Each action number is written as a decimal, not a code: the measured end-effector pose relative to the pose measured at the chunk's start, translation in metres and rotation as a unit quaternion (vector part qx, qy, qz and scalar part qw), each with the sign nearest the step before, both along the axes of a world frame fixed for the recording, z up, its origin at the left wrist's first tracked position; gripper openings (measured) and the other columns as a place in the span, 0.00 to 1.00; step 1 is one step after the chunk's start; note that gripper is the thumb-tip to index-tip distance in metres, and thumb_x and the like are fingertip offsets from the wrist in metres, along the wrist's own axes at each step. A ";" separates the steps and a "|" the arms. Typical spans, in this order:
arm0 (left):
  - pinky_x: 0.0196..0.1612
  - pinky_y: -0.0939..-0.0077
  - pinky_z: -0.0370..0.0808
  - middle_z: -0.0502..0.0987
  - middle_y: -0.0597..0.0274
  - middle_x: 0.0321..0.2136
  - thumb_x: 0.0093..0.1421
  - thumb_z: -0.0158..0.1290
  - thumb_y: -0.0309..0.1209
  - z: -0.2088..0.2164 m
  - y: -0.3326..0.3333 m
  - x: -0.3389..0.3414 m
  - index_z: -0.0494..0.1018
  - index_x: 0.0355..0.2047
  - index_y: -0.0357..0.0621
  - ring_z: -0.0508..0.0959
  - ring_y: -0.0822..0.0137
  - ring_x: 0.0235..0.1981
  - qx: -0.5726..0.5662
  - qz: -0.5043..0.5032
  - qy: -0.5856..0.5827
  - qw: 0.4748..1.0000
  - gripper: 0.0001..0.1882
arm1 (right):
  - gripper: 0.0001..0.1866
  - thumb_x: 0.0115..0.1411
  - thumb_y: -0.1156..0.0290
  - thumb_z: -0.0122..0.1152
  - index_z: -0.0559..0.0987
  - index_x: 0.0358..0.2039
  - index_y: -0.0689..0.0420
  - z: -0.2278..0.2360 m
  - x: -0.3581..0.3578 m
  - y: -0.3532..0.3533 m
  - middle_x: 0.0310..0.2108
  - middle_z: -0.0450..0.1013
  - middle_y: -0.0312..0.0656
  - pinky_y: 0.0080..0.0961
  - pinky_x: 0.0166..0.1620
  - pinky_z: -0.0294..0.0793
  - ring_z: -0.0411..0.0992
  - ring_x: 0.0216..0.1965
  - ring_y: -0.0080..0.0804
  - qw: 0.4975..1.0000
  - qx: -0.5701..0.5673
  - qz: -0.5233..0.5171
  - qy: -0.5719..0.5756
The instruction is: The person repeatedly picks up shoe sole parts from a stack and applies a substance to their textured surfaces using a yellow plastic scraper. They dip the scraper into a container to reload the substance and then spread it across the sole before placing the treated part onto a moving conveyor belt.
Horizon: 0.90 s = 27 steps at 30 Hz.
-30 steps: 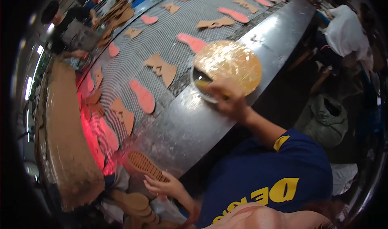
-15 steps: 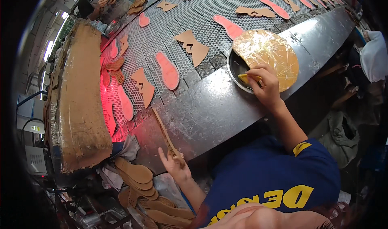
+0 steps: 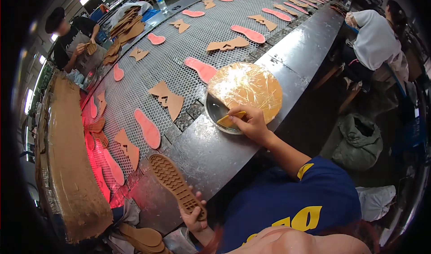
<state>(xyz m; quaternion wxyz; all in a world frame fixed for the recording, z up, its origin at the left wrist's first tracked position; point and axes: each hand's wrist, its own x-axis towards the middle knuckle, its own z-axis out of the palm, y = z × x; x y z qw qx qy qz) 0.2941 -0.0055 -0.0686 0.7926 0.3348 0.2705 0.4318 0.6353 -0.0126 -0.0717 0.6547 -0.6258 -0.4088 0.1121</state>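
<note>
My left hand grips the near end of a tan rubber shoe sole, tread side up, over the metal edge of the conveyor. My right hand holds a small yellow brush or applicator at the open gap of a round metal bowl. A crinkled sheet of clear plastic wrap covers most of the bowl. The bowl rests on the steel rim beside the mesh belt.
The mesh conveyor belt carries several pink insoles and tan cut pieces. A red glow marks the belt's left end. A stack of soles lies below left. Other people sit at the far left and at the right.
My left hand has lifted the sole and turned it tread up over the belt's edge. My right hand stays at the bowl with the applicator. The view has swung right.
</note>
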 end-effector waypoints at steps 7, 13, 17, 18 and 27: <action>0.42 0.66 0.76 0.59 0.38 0.61 0.60 0.53 0.30 -0.029 -0.004 0.023 0.47 0.67 0.39 0.72 0.55 0.49 0.045 -0.070 -0.070 0.994 0.38 | 0.07 0.54 0.77 0.62 0.80 0.35 0.61 0.001 0.010 -0.002 0.30 0.77 0.47 0.26 0.37 0.74 0.76 0.31 0.34 0.999 -0.017 0.027 -0.026; 0.39 0.68 0.75 0.58 0.39 0.62 0.67 0.43 0.49 -0.038 0.013 0.025 0.46 0.68 0.43 0.72 0.55 0.45 -0.055 -0.049 -0.135 0.988 0.37 | 0.09 0.51 0.87 0.58 0.75 0.33 0.62 -0.006 0.015 0.001 0.36 0.75 0.44 0.26 0.42 0.74 0.75 0.39 0.33 0.991 0.075 0.082 -0.070; 0.32 0.71 0.72 0.59 0.41 0.62 0.67 0.37 0.55 -0.062 0.035 0.027 0.50 0.68 0.46 0.69 0.58 0.40 -0.137 -0.045 -0.243 0.959 0.37 | 0.08 0.61 0.81 0.52 0.73 0.40 0.57 0.001 0.000 0.000 0.43 0.73 0.40 0.17 0.36 0.75 0.72 0.40 0.23 0.964 0.125 0.155 0.179; 0.30 0.72 0.70 0.59 0.42 0.62 0.67 0.36 0.56 -0.064 0.039 0.026 0.50 0.68 0.47 0.67 0.59 0.38 -0.133 -0.056 -0.258 0.955 0.37 | 0.07 0.63 0.79 0.53 0.73 0.41 0.57 0.003 -0.006 0.004 0.44 0.73 0.41 0.18 0.35 0.76 0.73 0.37 0.22 0.968 0.128 0.114 0.185; 0.20 0.71 0.79 0.62 0.37 0.57 0.69 0.33 0.52 -0.057 0.036 0.031 0.50 0.66 0.40 0.73 0.55 0.42 -0.166 -0.165 -0.250 0.939 0.34 | 0.07 0.60 0.75 0.61 0.78 0.37 0.63 0.010 -0.087 0.033 0.52 0.69 0.55 0.33 0.50 0.72 0.72 0.50 0.44 0.962 0.161 0.184 -0.124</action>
